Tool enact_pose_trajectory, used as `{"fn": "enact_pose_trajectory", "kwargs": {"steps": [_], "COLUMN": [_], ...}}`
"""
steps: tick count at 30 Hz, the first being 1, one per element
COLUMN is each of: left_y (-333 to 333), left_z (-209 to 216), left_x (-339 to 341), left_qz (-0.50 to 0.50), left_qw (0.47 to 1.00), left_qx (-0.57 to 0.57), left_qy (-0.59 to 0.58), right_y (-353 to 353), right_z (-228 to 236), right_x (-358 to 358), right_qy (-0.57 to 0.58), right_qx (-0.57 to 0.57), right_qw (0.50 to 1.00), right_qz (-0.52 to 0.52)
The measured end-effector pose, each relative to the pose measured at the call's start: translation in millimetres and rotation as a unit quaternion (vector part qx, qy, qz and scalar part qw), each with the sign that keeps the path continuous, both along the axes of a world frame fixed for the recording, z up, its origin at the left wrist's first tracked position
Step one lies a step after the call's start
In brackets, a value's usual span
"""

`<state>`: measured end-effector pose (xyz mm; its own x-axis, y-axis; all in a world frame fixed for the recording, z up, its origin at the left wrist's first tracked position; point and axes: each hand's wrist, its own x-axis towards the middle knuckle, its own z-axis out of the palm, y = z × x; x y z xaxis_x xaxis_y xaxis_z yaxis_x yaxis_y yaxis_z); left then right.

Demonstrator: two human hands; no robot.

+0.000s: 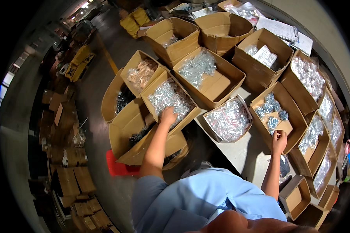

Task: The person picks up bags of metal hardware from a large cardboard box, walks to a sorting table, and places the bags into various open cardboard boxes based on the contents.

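My left hand (168, 116) reaches into a cardboard box (146, 95) full of small clear plastic packets (171, 97) with silvery metal pieces inside. Its fingers are bent down onto the packets, and their tips are hidden among them. On the other side, my right hand (279, 141) is over the near edge of a larger carton (299, 130), its fingers curled together; what they hold, if anything, cannot be made out. Just beyond those fingers lie several bluish-silver bundles of packets (272, 123). Between my hands stands a white-edged box (217, 136) heaped with clear packets (230, 118).
Open cartons (173, 33) crowd the pale table (237, 155), some holding silvery or copper-coloured packets (144, 74). Boxes with dark packets (138, 136) stand at the left above a red plastic thing (118, 165). A clipboard with papers (278, 29) lies at the back right. Flattened cardboard (72, 180) is stacked far left.
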<state>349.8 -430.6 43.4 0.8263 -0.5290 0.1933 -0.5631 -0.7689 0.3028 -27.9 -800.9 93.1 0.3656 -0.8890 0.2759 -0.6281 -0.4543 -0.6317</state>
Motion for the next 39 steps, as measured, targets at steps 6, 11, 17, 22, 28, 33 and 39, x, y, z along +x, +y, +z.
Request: {"fn": "enact_pose_trajectory", "kwargs": {"steps": [6,11,17,22,28,33,39], "left_y": [7,18,14,20,37,60,17], "left_z": [14,23,43,61,66,12,27], "left_x": [8,35,67,135,245,308,308], "left_qz": [-0.030,0.003,0.044,0.045,0.094,0.054,-0.059], "left_qw": [0.981,0.898,0.605,0.534,0.820,0.970,0.991], "left_qx": [-0.086,-0.289,-0.571,-0.621,-0.440,-0.124,0.001], "left_qy": [0.172,0.332,0.553,0.572,0.353,0.203,0.119], "right_y": [12,5,-10,-4,96,119,113], "right_z": [9,-4,-13,0,65,19,5], "right_x": [-2,-2,7,78,304,416,421], "right_qy": [0.020,-0.007,-0.002,-0.029,0.046,0.157,-0.027], "right_qx": [-0.021,0.013,0.016,-0.131,-0.016,-0.138,-0.079], "right_qw": [1.000,1.000,0.994,0.991,0.934,0.873,0.905], "right_qz": [0.011,-0.009,-0.108,-0.006,0.355,0.442,0.417]}}
